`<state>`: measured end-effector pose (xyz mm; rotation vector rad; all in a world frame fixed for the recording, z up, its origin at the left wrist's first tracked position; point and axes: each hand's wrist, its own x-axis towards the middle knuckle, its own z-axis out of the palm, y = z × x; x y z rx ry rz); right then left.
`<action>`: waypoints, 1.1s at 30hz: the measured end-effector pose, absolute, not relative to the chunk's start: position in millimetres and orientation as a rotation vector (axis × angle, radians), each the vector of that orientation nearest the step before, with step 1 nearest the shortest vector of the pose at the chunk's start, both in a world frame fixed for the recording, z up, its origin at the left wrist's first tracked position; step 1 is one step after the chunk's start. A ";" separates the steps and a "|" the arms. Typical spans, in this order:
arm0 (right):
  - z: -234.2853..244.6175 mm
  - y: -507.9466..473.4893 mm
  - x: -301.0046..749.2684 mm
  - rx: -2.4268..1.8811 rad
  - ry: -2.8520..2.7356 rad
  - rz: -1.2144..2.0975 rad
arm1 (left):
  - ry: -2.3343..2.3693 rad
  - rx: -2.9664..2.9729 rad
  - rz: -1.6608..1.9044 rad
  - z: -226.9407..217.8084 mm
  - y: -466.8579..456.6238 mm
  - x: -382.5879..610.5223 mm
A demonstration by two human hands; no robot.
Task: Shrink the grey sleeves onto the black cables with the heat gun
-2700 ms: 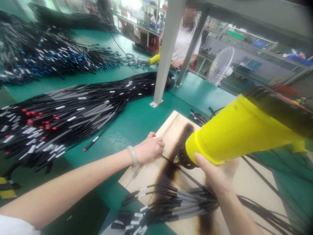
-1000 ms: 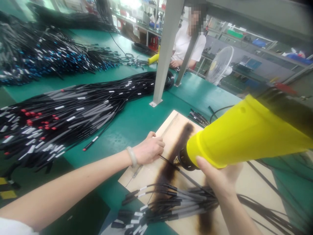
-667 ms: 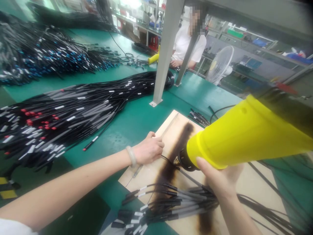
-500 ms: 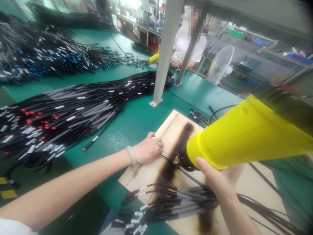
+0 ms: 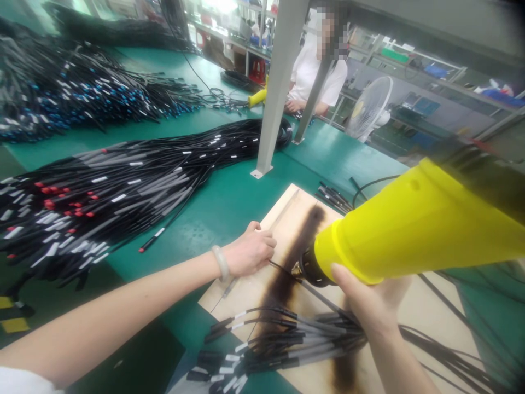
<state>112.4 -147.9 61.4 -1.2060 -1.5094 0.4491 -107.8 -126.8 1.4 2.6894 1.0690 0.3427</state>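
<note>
My left hand (image 5: pixel 248 251) is closed in a pinch on a thin black cable (image 5: pixel 283 269), holding it down on a scorched wooden board (image 5: pixel 287 219). My right hand (image 5: pixel 369 303) grips a yellow heat gun (image 5: pixel 410 232) from below. Its dark nozzle (image 5: pixel 305 268) points at the cable over the burnt black streak, a short way right of my left fingers. A bundle of black cables with grey sleeves and white tags (image 5: pixel 283 342) lies across the board's near end, under my right wrist.
Large piles of black cables (image 5: pixel 102 197) cover the green table (image 5: pixel 229 202) to the left, more with blue ends (image 5: pixel 61 98) farther back. A grey metal post (image 5: pixel 279 87) stands beyond the board. Another person in white (image 5: pixel 314 76) works at the far side, near a fan (image 5: pixel 369 106).
The heat gun has risen slightly and shifted a little right. My left hand and the cable stay in place.
</note>
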 end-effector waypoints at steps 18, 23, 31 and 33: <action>59.2 -149.7 114.2 -1.260 -1.462 0.421 | 1.069 2.723 0.316 3.0 -127.1 -109.5; 64.1 -151.3 108.2 -1.240 -1.430 0.448 | 1.058 2.725 0.374 2.8 -128.9 -109.0; 64.7 -150.7 109.7 -1.229 -1.443 0.446 | 1.067 2.719 0.283 4.0 -128.2 -107.9; 63.3 -149.6 111.8 -1.229 -1.452 0.441 | 1.059 2.714 0.314 4.4 -128.3 -107.9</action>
